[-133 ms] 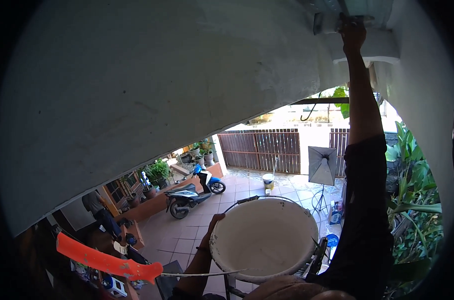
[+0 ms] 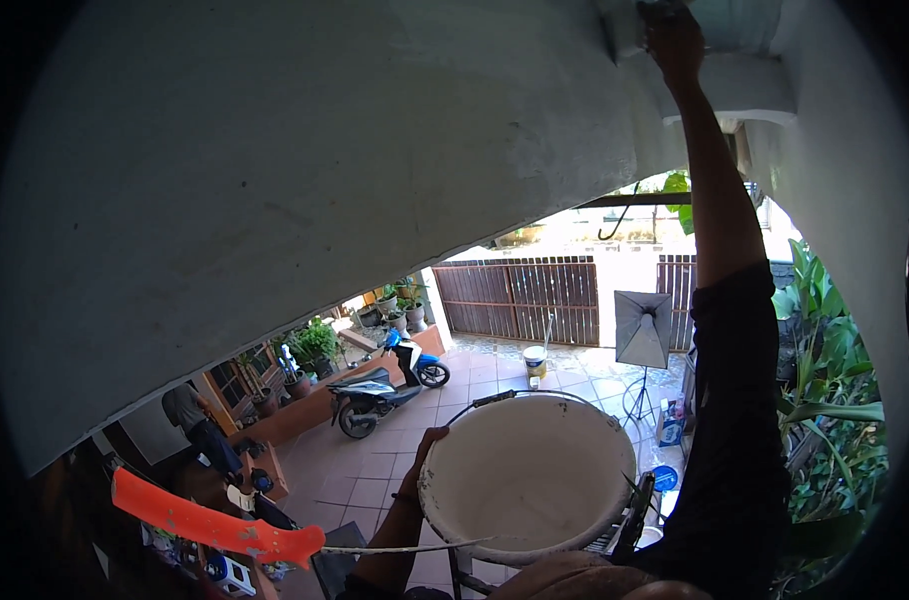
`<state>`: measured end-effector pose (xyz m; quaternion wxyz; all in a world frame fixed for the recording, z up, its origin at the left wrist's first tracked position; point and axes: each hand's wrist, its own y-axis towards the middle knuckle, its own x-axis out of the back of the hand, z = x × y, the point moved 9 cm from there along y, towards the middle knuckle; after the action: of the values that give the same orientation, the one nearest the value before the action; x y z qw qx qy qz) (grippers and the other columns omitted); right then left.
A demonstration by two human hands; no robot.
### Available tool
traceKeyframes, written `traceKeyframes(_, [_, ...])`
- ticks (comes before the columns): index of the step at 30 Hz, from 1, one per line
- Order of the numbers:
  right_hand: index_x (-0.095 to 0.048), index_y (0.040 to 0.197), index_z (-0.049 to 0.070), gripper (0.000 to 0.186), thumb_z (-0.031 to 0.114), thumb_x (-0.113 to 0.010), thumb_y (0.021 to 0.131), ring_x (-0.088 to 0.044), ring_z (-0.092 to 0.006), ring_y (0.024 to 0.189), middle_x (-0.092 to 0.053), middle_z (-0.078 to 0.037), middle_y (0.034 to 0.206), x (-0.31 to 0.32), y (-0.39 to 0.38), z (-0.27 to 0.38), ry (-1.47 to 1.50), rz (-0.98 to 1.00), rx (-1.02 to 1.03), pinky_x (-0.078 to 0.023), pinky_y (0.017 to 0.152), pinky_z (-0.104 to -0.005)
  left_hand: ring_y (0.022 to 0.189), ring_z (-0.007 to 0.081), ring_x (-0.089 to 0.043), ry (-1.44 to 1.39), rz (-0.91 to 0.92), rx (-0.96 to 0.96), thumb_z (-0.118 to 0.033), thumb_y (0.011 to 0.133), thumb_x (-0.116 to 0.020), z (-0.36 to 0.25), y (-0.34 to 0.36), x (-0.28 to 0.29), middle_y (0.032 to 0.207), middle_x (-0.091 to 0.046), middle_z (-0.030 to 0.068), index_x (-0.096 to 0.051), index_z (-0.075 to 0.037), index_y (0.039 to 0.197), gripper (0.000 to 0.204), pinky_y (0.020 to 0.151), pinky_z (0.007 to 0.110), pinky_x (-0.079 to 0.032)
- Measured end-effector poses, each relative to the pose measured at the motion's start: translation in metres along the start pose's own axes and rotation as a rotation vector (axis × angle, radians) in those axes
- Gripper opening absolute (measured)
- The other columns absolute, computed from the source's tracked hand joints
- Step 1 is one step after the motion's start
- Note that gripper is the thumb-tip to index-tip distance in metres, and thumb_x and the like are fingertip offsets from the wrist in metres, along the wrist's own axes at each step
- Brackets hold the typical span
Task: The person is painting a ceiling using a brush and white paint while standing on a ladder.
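Note:
My right arm stretches up to the ceiling (image 2: 325, 160). Up there my right hand (image 2: 677, 45) is closed around a wide flat trowel (image 2: 627, 32), its blade against the surface beside a wall corner; part of it lies behind the fingers. Below, my left hand (image 2: 428, 452) grips the left rim of a large whitish bucket (image 2: 525, 475) with a wire handle. Pale residue coats the bucket's inside. An orange-handled tool (image 2: 215, 518) with a thin, edge-on shaft or blade reaches over the bucket's near rim; no hand is on it.
Well below lies a tiled floor with a parked scooter (image 2: 390, 385), a small pail (image 2: 536, 362) and a softbox light on a stand (image 2: 643, 330). A person (image 2: 200, 425) stands at the left. Plants (image 2: 835, 350) line the right; a slatted gate (image 2: 520, 300) stands behind.
My right hand and the trowel have slid left and slightly upward along the ceiling. My left hand still holds the bucket's rim.

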<state>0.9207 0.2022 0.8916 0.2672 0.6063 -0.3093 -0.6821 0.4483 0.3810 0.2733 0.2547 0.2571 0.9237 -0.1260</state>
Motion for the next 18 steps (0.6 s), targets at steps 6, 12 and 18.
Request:
traceKeyframes(6, [-0.058,0.076,0.002,0.028,0.028,-0.07,0.078,-0.059,-0.0308,0.065,-0.059,-0.015,0.07,0.076,0.047,0.143,0.612,0.096,-0.328,-0.045,0.058,-0.0425,0.087,0.0168,-0.059,-0.03,-0.022,-0.017,-0.049,0.084,-0.059,0.015,-0.013,0.035,0.097,-0.063,0.0057,-0.06,-0.01,0.111,0.047,0.077,0.032,-0.051])
traceKeyframes(12, [-0.06,0.088,0.003,0.021,0.022,-0.068,0.082,-0.061,-0.0162,0.063,-0.065,-0.008,0.076,0.094,0.079,0.152,0.907,0.295,-0.373,-0.046,0.051,-0.0307,0.087,0.0167,-0.059,-0.004,0.023,0.02,-0.048,0.084,-0.059,0.015,-0.008,0.031,0.098,-0.063,0.0056,-0.059,-0.011,0.111,0.047,0.077,0.032,-0.051])
traceKeyframes(18, [-0.063,0.098,0.006,0.016,0.019,-0.062,0.089,-0.063,-0.0127,0.07,-0.067,-0.004,0.087,0.088,0.061,0.145,1.551,0.32,-0.376,-0.054,0.058,-0.0282,0.087,0.0166,-0.059,-0.009,0.039,0.027,-0.048,0.084,-0.059,0.014,-0.012,0.025,0.098,-0.063,0.0055,-0.059,-0.011,0.111,0.046,0.077,0.032,-0.051])
